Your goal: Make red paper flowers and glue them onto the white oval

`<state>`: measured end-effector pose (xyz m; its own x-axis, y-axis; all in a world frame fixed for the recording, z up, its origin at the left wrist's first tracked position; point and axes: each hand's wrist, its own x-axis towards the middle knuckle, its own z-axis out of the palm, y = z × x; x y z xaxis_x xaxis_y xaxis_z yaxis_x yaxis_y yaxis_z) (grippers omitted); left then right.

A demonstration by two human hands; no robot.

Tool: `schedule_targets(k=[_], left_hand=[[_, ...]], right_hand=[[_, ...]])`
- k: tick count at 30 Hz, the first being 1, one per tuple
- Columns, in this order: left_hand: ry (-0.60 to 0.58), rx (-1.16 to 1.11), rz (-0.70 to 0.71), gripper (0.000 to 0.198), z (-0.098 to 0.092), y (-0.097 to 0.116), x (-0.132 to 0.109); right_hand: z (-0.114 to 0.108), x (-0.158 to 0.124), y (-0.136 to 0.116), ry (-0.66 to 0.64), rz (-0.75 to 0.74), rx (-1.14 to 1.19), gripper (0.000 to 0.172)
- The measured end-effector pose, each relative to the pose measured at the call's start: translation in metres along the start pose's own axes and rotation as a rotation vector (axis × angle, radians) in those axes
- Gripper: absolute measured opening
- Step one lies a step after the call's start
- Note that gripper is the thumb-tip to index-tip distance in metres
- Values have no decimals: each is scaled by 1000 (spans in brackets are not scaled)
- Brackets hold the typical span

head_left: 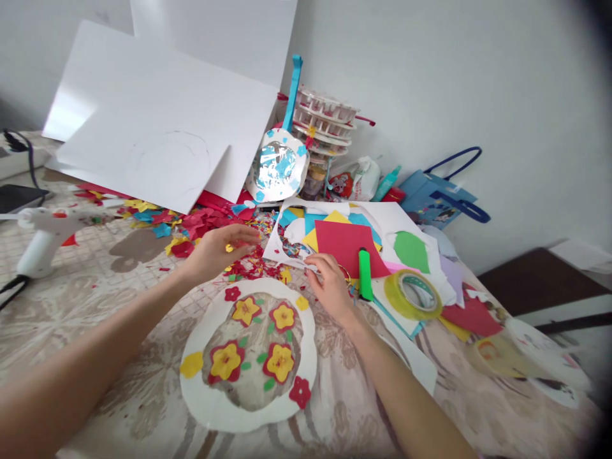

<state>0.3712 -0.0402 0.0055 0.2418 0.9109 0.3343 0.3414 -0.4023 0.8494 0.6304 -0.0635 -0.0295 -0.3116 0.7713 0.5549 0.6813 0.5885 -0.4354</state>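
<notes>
Flower-decorated disc: (253, 347) lies flat on the tabletop (143, 376), between the person's forearms and nearer the body than the hands; a wavy white rim surrounds a see-through middle.
Disc's flowers: four yellow blooms on red backing, with green leaves, sit in the middle; small red and yellow pieces dot the rim.
Right hand: (329, 284) fingers and thumb come together at the edge of the cut white paper (275, 248); whether its grip closes on it, I cannot tell.
Left hand: (220, 252) grip open and apparently unladen, fingers stretched toward the right, over the coloured scraps (210, 220).
Beside the right hand: red paper (339, 239), a bright green tool (364, 274) with dark ends and, farther right, a yellow tape roll (399, 299).
Left side: a white glue gun (38, 252) with a dark cord.
Behind: large white boards (162, 115) leaning back, a blue-handled disc (278, 164) upright before a tiered stack (325, 121), and a blue bag (433, 197) tilted near the wall (430, 76).
</notes>
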Motion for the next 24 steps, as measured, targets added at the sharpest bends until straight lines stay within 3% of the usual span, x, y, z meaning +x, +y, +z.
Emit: schedule_targets(k=[2,7,12,19,24], left_hand=[[-55,67,35,30,-6,3,1],[144,449,-18,24,-26,0,3],[16,670,-22,24,-26,-18,5],[-18,731,49,22,-9,-33,7],[129,680,19,19,-21,-24,9]], right_hand=[[0,0,1,1,0,0,23],[0,0,1,-3,1,-1,22],[1,-1,1,-13,-10,-9,22],[1,-1,0,-13,-13,-8,22],[1,-1,1,-9,-18,-12,21]])
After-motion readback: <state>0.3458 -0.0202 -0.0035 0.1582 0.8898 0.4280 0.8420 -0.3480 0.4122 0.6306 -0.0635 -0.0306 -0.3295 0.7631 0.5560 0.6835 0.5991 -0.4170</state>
